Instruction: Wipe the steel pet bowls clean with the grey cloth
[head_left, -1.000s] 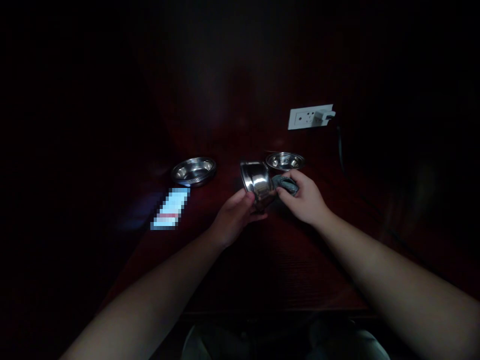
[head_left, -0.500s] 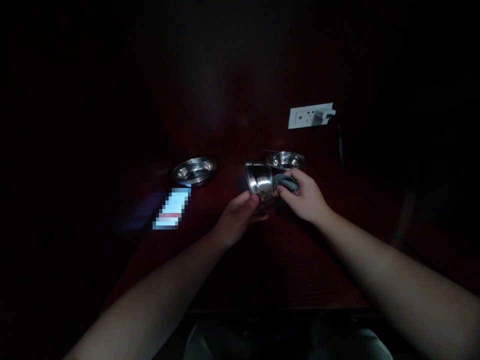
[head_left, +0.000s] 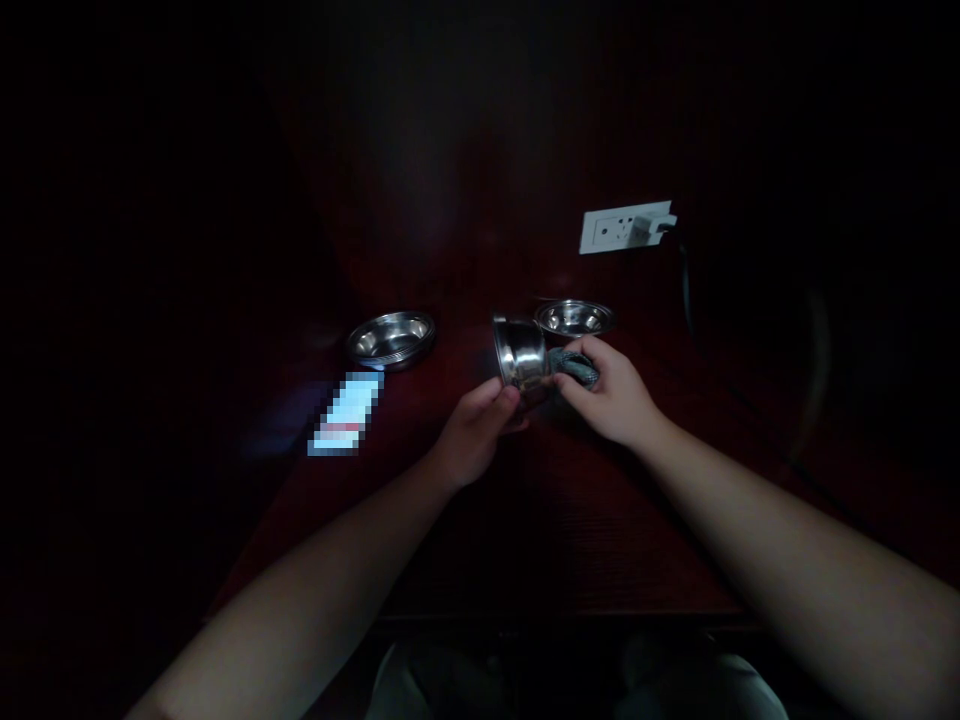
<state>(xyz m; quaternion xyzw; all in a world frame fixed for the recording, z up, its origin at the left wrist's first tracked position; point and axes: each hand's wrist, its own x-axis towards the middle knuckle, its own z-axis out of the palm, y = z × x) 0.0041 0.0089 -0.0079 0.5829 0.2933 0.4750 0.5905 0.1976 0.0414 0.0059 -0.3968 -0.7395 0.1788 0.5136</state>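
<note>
A shiny steel bowl [head_left: 523, 347] is tipped on its side above the dark red table, its rim facing left. My left hand [head_left: 480, 425] grips the bowl low on its rim side, thumb on the outer wall and the other fingers partly hidden beneath. In my right hand [head_left: 607, 395] is a bunched grey-green cloth [head_left: 574, 367], pinched between thumb and fingers. The cloth lies against the bowl's base side. Behind the right hand stands another steel bowl [head_left: 576, 318].
At the left sits a small stack of steel bowls [head_left: 391, 340], with a lit, pixelated phone screen [head_left: 346, 412] in front of it. A white wall socket [head_left: 626, 228] holds a plug, whose cable [head_left: 686, 290] runs down to the right. The surroundings are very dark.
The view has shifted slightly. My left fingers below the bowl are tucked in more, and the bowl is turned a little. Both hands keep their holds.
</note>
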